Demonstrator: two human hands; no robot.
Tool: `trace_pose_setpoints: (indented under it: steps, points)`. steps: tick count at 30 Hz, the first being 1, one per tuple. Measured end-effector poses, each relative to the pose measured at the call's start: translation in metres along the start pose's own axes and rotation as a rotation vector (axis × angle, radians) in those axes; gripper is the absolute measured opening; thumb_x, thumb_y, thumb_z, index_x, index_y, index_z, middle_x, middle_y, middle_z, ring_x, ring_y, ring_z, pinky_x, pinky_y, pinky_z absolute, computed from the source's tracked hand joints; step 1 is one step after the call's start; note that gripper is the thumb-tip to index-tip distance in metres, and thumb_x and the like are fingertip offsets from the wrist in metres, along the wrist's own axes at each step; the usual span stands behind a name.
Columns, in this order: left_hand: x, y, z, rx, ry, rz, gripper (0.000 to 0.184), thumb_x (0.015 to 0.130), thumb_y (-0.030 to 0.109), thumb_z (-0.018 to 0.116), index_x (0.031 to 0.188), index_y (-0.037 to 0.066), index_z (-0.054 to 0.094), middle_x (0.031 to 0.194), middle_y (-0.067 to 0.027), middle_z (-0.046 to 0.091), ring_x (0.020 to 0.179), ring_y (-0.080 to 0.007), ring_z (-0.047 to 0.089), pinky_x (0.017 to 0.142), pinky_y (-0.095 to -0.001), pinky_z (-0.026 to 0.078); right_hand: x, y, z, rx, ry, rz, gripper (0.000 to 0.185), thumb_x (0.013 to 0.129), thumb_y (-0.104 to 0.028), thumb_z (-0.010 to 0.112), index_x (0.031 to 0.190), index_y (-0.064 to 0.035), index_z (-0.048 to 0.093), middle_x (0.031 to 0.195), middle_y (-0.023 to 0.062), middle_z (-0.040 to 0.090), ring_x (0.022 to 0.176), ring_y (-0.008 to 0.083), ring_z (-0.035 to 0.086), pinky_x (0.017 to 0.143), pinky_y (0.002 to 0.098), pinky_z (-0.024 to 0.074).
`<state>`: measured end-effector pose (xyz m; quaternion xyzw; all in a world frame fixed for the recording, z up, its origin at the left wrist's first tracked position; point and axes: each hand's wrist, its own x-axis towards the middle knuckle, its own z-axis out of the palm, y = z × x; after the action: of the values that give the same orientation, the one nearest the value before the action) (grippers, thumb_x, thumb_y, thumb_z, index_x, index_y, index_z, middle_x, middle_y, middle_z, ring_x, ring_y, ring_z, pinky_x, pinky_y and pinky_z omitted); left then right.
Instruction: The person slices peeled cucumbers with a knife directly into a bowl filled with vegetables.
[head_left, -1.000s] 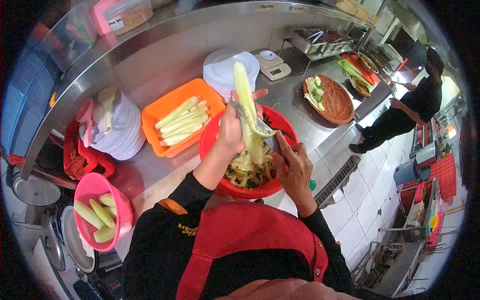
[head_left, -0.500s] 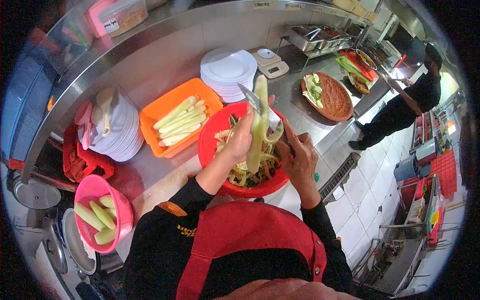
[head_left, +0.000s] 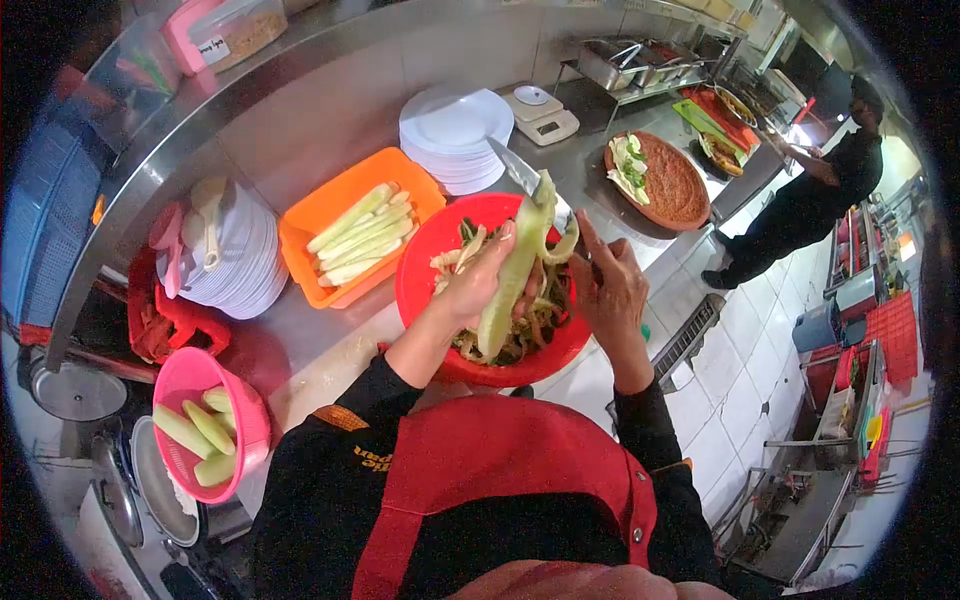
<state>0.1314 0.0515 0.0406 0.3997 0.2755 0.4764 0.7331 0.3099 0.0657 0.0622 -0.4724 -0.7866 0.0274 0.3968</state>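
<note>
My left hand (head_left: 478,287) is closed around a pale green cucumber (head_left: 512,285), which is tilted with its top end away from me. My right hand (head_left: 612,290) grips a knife (head_left: 517,166); its handle is mostly hidden by the fingers. The blade crosses the cucumber's upper end, its tip pointing up and left. A curled strip of peel (head_left: 563,247) hangs between the cucumber and my right fingers. Beneath both hands stands a red basin (head_left: 420,262) holding a heap of peelings (head_left: 540,328).
Left of the basin, an orange tray (head_left: 296,245) holds several peeled cucumbers. A pink basket (head_left: 252,400) contains more cucumbers. Stacked plates (head_left: 455,125), a kitchen scale (head_left: 545,122) and a round brown dish (head_left: 680,185) line the counter. A co-worker (head_left: 815,195) stands at far right.
The cucumber has moved slightly down and left, and its top end now sits lower. My right hand has shifted a little to the right, and the peel strip with it.
</note>
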Motion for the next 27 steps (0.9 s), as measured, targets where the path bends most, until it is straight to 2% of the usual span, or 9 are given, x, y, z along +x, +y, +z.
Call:
trace_pose_setpoints:
  steps: [6, 8, 12, 14, 15, 20, 22, 26, 27]
  points:
    - [-0.014, -0.015, -0.017, -0.130, -0.045, -0.088, 0.055, 0.090, 0.058, 0.023, 0.102, 0.010, 0.047, 0.062, -0.0049, 0.050, 0.043, -0.0140, 0.048, 0.038, -0.0251, 0.041, 0.010, 0.003, 0.010, -0.101, 0.083, -0.029, 0.048, 0.076, -0.018, 0.063, 0.123, -0.0254, 0.052, 0.069, 0.0081, 0.047, 0.055, 0.0213, 0.051, 0.049, 0.0325, 0.0428]
    - [-0.022, -0.016, -0.022, -0.129, -0.032, -0.043, 0.061, 0.088, 0.062, 0.020, 0.114, 0.011, 0.043, 0.061, -0.0047, 0.049, 0.042, -0.0141, 0.048, 0.036, -0.0247, 0.041, 0.010, 0.007, 0.010, -0.086, 0.071, -0.023, 0.048, 0.076, -0.019, 0.063, 0.123, -0.0256, 0.052, 0.070, 0.0077, 0.048, 0.056, 0.0209, 0.051, 0.049, 0.0329, 0.0427]
    - [-0.033, 0.000, -0.040, -0.130, -0.005, 0.073, 0.069, 0.084, 0.067, 0.016, 0.124, 0.014, 0.036, 0.062, -0.0053, 0.049, 0.042, -0.0144, 0.049, 0.036, -0.0245, 0.041, 0.000, 0.008, 0.008, -0.086, 0.035, 0.004, 0.048, 0.078, -0.024, 0.062, 0.124, -0.0243, 0.051, 0.071, 0.0076, 0.049, 0.059, 0.0210, 0.052, 0.049, 0.0338, 0.0426]
    - [-0.039, 0.010, -0.049, -0.143, 0.088, 0.074, 0.074, 0.081, 0.071, 0.013, 0.127, 0.016, 0.034, 0.061, -0.0057, 0.049, 0.042, -0.0146, 0.049, 0.036, -0.0251, 0.042, -0.007, 0.014, 0.008, -0.108, 0.040, -0.059, 0.050, 0.078, -0.025, 0.062, 0.125, -0.0220, 0.049, 0.071, 0.0077, 0.049, 0.059, 0.0214, 0.052, 0.049, 0.0342, 0.0425]
    - [-0.044, 0.016, -0.056, -0.066, 0.162, 0.040, 0.079, 0.078, 0.074, 0.013, 0.130, 0.017, 0.032, 0.061, -0.0061, 0.048, 0.042, -0.0142, 0.049, 0.035, -0.0254, 0.042, -0.010, 0.015, 0.005, -0.170, -0.038, -0.037, 0.049, 0.079, -0.019, 0.060, 0.127, -0.0198, 0.048, 0.073, 0.0057, 0.048, 0.062, 0.0199, 0.052, 0.055, 0.0343, 0.0435]
    - [-0.052, 0.031, -0.104, -0.060, 0.271, 0.007, 0.079, 0.079, 0.073, 0.013, 0.132, 0.017, 0.032, 0.060, -0.0056, 0.047, 0.041, -0.0149, 0.047, 0.035, -0.0262, 0.042, -0.025, 0.032, 0.008, -0.365, -0.045, -0.255, 0.042, 0.078, -0.020, 0.061, 0.119, -0.0183, 0.054, 0.074, 0.0048, 0.047, 0.063, 0.0205, 0.046, 0.055, 0.0334, 0.0411]
    - [-0.052, 0.039, -0.120, 0.025, 0.354, -0.077, 0.076, 0.081, 0.072, 0.014, 0.129, 0.017, 0.035, 0.061, -0.0057, 0.047, 0.042, -0.0153, 0.046, 0.036, -0.0269, 0.043, -0.032, 0.033, 0.005, -0.607, -0.135, -0.442, 0.041, 0.075, -0.019, 0.062, 0.115, -0.0178, 0.056, 0.076, 0.0034, 0.046, 0.065, 0.0204, 0.046, 0.055, 0.0332, 0.0414]
    - [-0.050, 0.045, -0.131, -0.064, 0.393, -0.048, 0.067, 0.085, 0.065, 0.018, 0.130, 0.017, 0.034, 0.063, -0.0058, 0.046, 0.045, -0.0160, 0.044, 0.038, -0.0279, 0.042, -0.025, 0.038, -0.002, -0.600, -0.194, -0.381, 0.040, 0.075, -0.014, 0.058, 0.115, -0.0154, 0.055, 0.077, 0.0040, 0.045, 0.063, 0.0208, 0.043, 0.054, 0.0321, 0.0405]
    - [-0.049, 0.046, -0.127, -0.066, 0.404, -0.038, 0.064, 0.088, 0.062, 0.018, 0.130, 0.016, 0.035, 0.063, -0.0055, 0.046, 0.045, -0.0161, 0.045, 0.040, -0.0278, 0.043, -0.019, 0.025, -0.010, -0.425, -0.224, -0.293, 0.039, 0.076, -0.008, 0.057, 0.115, -0.0109, 0.054, 0.078, 0.0060, 0.051, 0.064, 0.0233, 0.048, 0.057, 0.0344, 0.0439]
